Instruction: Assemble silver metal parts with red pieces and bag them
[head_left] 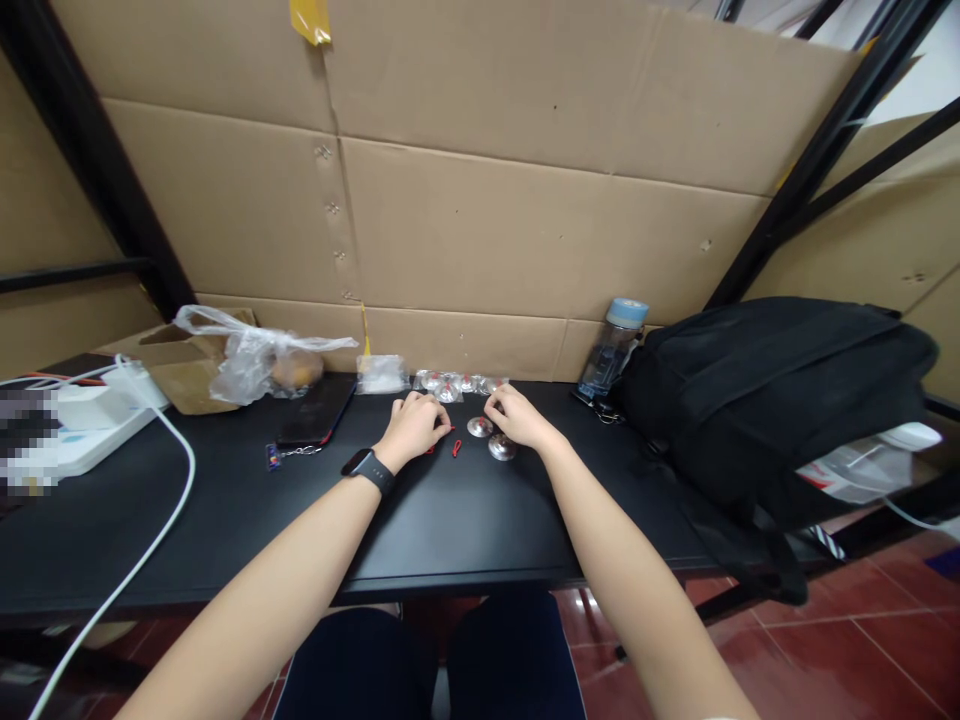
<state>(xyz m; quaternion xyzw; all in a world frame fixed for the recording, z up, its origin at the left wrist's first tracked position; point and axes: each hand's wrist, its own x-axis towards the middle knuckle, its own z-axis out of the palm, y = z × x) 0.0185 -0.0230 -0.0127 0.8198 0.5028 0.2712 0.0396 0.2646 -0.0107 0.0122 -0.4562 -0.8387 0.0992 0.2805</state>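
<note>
My left hand (415, 430), with a dark watch on its wrist, rests on the black table. Its fingers are curled and pinched at a bit of red cord, of which only a little shows at the fingertips. Just right of it lies a small red cord loop (457, 449). My right hand (519, 416) bends its fingers closed over the silver discs; what is between them is hidden. Under and beside it lie a domed silver metal disc (480, 428) with red at its centre and another silver disc (502, 448), partly covered by the hand.
Bagged silver discs (448, 388) and a clear plastic packet (382, 374) lie along the cardboard wall (480, 240). Leftward are a phone (316, 412), a plastic bag (251, 362) and a power strip (82, 445). A water bottle (609, 350) and black backpack (757, 400) stand right.
</note>
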